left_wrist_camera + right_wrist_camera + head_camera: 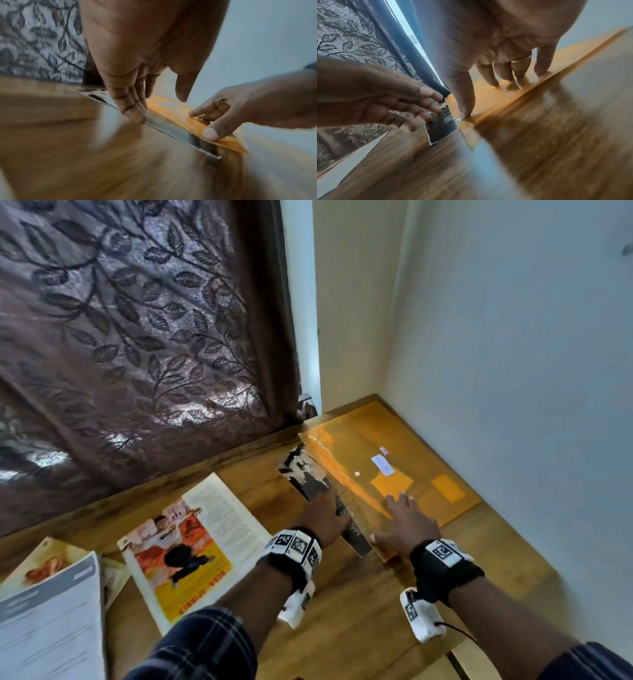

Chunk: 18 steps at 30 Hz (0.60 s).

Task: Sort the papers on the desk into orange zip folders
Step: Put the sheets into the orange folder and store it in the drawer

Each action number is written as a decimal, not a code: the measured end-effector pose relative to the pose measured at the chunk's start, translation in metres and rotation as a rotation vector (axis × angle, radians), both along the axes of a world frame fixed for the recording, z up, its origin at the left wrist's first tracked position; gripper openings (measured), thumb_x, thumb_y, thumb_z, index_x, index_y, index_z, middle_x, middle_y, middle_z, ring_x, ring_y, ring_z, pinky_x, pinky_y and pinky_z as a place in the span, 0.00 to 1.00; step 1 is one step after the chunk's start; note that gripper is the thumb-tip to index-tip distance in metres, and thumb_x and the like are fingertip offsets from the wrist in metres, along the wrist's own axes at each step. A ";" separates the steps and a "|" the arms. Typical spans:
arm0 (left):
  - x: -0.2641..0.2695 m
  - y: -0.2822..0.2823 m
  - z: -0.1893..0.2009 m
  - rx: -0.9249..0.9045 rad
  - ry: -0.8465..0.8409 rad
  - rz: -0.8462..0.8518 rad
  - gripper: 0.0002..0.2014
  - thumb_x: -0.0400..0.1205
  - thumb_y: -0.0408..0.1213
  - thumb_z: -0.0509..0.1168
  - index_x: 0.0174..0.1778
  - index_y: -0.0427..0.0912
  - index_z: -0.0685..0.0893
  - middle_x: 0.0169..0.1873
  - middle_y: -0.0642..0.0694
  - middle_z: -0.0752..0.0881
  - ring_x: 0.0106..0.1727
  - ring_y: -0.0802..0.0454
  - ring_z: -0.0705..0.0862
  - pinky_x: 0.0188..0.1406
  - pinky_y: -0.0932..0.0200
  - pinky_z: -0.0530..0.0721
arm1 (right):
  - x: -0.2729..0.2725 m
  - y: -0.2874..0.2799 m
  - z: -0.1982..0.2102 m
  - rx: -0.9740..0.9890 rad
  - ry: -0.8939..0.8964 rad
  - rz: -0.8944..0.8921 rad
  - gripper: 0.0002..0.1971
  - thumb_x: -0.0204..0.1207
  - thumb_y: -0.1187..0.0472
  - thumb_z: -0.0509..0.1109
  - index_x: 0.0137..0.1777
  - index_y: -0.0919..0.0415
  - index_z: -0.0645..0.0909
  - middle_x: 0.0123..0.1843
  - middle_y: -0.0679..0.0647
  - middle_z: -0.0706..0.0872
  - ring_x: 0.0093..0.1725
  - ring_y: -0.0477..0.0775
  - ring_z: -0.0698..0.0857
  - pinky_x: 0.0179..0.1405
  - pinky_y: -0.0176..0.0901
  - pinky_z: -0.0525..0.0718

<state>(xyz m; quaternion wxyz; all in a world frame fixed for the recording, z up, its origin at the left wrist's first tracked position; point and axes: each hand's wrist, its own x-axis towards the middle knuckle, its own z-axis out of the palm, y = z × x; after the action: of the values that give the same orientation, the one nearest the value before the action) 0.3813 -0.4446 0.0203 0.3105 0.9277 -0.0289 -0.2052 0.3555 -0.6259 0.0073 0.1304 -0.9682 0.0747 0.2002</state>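
An orange zip folder [404,460] lies in the desk's far right corner, by the white wall. A black and white printed page [305,474] sticks out of its left side, partly inside. My left hand [323,513] lies with straight fingers on that page [164,127], the fingertips [135,115] touching its edge. My right hand [406,518] presses flat on the folder [489,94], fingers [503,73] spread on its top and the thumb [211,132] at its near edge.
A colourful magazine page [191,546] lies on the wooden desk [359,611] left of my hands. More sheets [51,611] are stacked at the near left. A brown leaf-patterned curtain [137,320] hangs behind the desk. White walls close the right side.
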 end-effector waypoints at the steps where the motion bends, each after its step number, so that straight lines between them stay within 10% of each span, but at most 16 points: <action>1: 0.006 -0.005 -0.004 -0.072 0.051 0.084 0.33 0.79 0.48 0.69 0.78 0.41 0.68 0.69 0.40 0.81 0.69 0.39 0.80 0.69 0.45 0.80 | 0.000 0.000 0.000 0.003 0.002 -0.002 0.47 0.72 0.37 0.72 0.85 0.51 0.53 0.89 0.56 0.49 0.88 0.59 0.50 0.78 0.64 0.65; 5: 0.032 -0.018 -0.027 -0.490 0.290 0.501 0.41 0.68 0.48 0.74 0.75 0.36 0.67 0.52 0.32 0.86 0.49 0.34 0.89 0.49 0.39 0.89 | -0.003 -0.004 -0.004 0.028 -0.015 -0.008 0.48 0.73 0.37 0.71 0.87 0.50 0.50 0.89 0.54 0.47 0.88 0.56 0.49 0.81 0.63 0.61; 9: 0.031 -0.027 -0.010 -0.717 0.384 0.607 0.08 0.84 0.27 0.64 0.59 0.34 0.76 0.27 0.45 0.75 0.19 0.57 0.78 0.28 0.58 0.82 | -0.005 -0.008 -0.006 0.058 -0.047 -0.011 0.48 0.73 0.36 0.71 0.87 0.48 0.50 0.90 0.53 0.48 0.88 0.54 0.49 0.81 0.63 0.60; 14: 0.031 -0.039 -0.016 -0.753 0.305 0.572 0.11 0.85 0.33 0.66 0.62 0.40 0.75 0.53 0.37 0.85 0.49 0.46 0.89 0.46 0.49 0.92 | 0.000 -0.011 -0.006 0.099 -0.056 -0.015 0.39 0.78 0.39 0.66 0.86 0.45 0.55 0.89 0.52 0.51 0.88 0.55 0.50 0.81 0.62 0.60; 18: 0.029 -0.044 -0.023 -0.644 0.154 0.488 0.20 0.80 0.31 0.72 0.64 0.47 0.74 0.57 0.43 0.84 0.53 0.47 0.87 0.52 0.50 0.90 | 0.004 -0.017 0.000 0.199 -0.058 -0.055 0.29 0.81 0.45 0.65 0.82 0.43 0.66 0.89 0.50 0.56 0.87 0.53 0.56 0.81 0.60 0.61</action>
<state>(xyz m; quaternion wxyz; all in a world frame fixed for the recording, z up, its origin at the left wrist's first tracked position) 0.4103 -0.4882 -0.0025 0.6258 0.7446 0.1527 -0.1750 0.3595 -0.6432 0.0069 0.2333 -0.9534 0.0773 0.1747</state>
